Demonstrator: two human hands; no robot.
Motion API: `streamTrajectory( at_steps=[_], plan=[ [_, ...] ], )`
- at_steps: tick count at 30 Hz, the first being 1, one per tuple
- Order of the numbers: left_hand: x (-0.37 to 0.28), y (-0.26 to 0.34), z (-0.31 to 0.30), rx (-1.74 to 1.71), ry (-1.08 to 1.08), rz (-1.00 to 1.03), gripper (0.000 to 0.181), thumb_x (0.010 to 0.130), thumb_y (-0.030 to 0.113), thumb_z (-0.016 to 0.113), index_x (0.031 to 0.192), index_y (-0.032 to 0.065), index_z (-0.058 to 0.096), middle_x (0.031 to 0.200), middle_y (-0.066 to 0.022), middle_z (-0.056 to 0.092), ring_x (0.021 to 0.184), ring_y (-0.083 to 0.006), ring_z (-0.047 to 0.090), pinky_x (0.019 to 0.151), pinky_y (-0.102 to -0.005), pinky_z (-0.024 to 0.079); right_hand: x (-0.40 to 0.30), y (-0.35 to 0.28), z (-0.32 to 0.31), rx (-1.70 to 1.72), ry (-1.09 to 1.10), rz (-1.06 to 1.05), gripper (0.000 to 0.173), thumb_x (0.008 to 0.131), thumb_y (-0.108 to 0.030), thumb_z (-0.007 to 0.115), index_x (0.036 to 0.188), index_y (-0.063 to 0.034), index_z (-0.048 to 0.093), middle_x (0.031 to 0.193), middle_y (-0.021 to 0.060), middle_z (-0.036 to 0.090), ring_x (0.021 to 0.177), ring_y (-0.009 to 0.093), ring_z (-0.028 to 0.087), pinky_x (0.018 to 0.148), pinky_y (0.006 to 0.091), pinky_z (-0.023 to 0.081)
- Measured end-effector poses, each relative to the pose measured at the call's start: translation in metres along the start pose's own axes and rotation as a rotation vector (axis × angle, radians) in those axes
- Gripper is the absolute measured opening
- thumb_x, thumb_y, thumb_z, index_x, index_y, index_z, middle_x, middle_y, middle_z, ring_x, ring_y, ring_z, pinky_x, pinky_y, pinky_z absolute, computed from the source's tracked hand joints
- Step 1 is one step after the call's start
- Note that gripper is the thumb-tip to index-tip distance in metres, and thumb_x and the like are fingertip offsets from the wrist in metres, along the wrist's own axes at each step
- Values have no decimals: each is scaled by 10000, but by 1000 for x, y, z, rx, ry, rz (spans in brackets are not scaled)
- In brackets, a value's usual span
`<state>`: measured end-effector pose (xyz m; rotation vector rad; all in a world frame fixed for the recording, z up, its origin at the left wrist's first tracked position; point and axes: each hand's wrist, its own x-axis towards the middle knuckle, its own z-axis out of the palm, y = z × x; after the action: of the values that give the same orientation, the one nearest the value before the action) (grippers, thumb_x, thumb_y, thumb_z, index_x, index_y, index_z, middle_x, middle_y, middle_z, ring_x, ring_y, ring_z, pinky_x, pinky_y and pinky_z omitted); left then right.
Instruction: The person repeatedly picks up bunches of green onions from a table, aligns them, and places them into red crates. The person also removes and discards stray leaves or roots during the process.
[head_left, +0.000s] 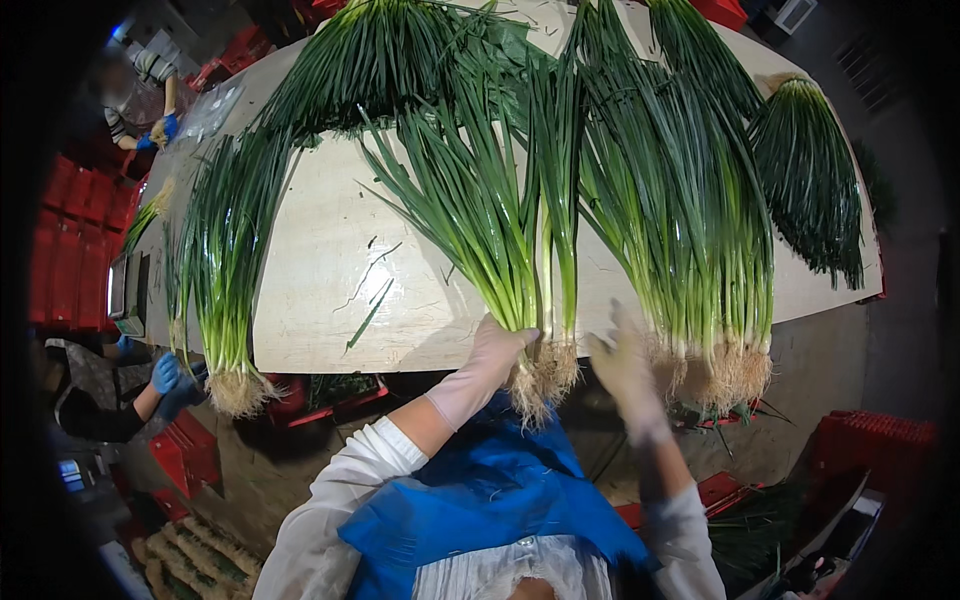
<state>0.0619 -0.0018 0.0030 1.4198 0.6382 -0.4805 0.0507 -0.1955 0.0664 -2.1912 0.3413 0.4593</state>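
Note:
My left hand (504, 352), in a pale thin glove, grips a bunch of long green allium stalks (495, 255) just above its pale roots. A few more stalks (564, 277) lie close against the bunch's right side; whether the hand holds them too I cannot tell. My right hand (624, 367), also gloved and blurred, has its fingers apart with nothing seen in it. It is between the held bunch and a larger pile of the same stalks (697, 247). That pile's roots (739, 375) hang over the near edge of the pale wooden table (330, 300).
Another rooted bunch (229, 262) lies at left. Heaped greens (367, 67) cover the far side, and a tied bundle (810, 165) lies at right. Blue-gloved hands (166, 375) of a person are near the left bunch; another person (146, 94) stands far left. Red crates (79, 240) are stacked there.

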Motion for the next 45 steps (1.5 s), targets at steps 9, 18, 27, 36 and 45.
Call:
streamTrajectory(
  at_steps=[9, 18, 27, 36, 45],
  plan=[
    [6, 2, -8, 197, 14, 116, 452, 736, 24, 730, 1140, -57, 543, 1037, -173, 667, 942, -243, 663, 833, -316, 527, 60, 9, 80, 347, -204, -42, 490, 826, -70, 665, 1274, 56, 511, 1043, 183, 652, 964, 264, 627, 843, 329, 492],
    [-25, -30, -76, -395, -388, 10, 490, 801, 1, 667, 1266, -14, 514, 1137, -123, 642, 988, -225, 648, 877, -339, 538, 24, 20, 67, 1036, -748, 136, 379, 959, -2, 475, 1338, 2, 472, 1172, 132, 618, 1030, 227, 624, 914, 341, 510],
    [-24, -37, -82, -498, -416, -32, 503, 804, -38, 612, 1290, -11, 489, 1155, -150, 628, 1003, -237, 642, 896, -360, 530, 25, 30, 96, 764, -466, -56, 326, 907, -73, 615, 1216, 17, 557, 1047, 73, 633, 900, 205, 625, 813, 344, 522],
    [-31, -43, -115, -557, -514, -56, 696, 738, 115, 645, 1380, 0, 400, 1156, -171, 613, 972, -260, 636, 814, -363, 555, 24, -14, 85, -65, 156, -298, 630, 802, -322, 735, 1267, 31, 500, 1052, 224, 635, 996, 327, 629, 856, 399, 505],
    [-41, -36, -91, -507, -295, -74, 365, 817, -52, 617, 1173, -5, 552, 931, -112, 663, 747, -213, 659, 625, -329, 560, 7, -55, 117, -155, -241, -87, 458, 852, -368, 651, 1161, -34, 596, 922, 123, 684, 822, 230, 655, 719, 338, 508]
  ],
)
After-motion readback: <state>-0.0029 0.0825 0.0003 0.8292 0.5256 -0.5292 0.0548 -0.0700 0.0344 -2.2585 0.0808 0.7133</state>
